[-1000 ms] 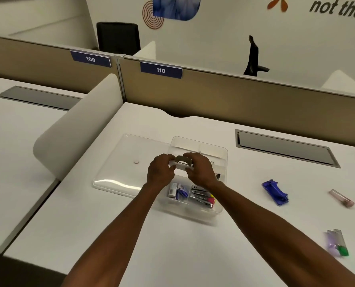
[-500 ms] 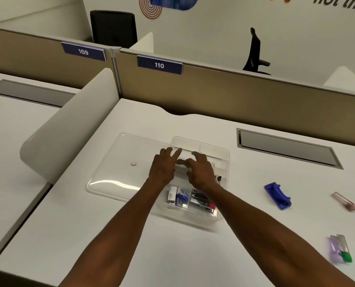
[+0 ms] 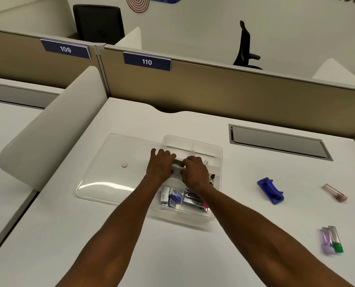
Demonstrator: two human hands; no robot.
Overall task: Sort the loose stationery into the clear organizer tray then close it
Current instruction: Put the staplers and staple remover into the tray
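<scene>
Organizer tray (image 3: 218, 154), clear, sits mid-desk with its lid (image 3: 114, 168) lying open flat to its left. Left hand (image 3: 160, 165) and right hand (image 3: 194, 174) meet over the tray's middle compartment, fingers curled on a pale, blurred item (image 3: 177, 165). Blue hole punch (image 3: 270, 190) and highlighters (image 3: 332, 242) lie loose on the desk (image 3: 89, 235), well right of the tray.

desk (image 3: 234, 245): plain white
organizer tray (image 3: 218, 154): clear, colourless
lid (image 3: 114, 162): clear, with a small pink disc (image 3: 124, 165) on it
hole punch (image 3: 270, 190), right of the tray: dark blue
case (image 3: 335, 192), further right: translucent pink
two lighters (image 3: 331, 242), right of the tray and nearer the person: pale purple; clear with green base
partition (image 3: 234, 94): tan, navy labels (image 3: 147, 61) with white numbers
</scene>
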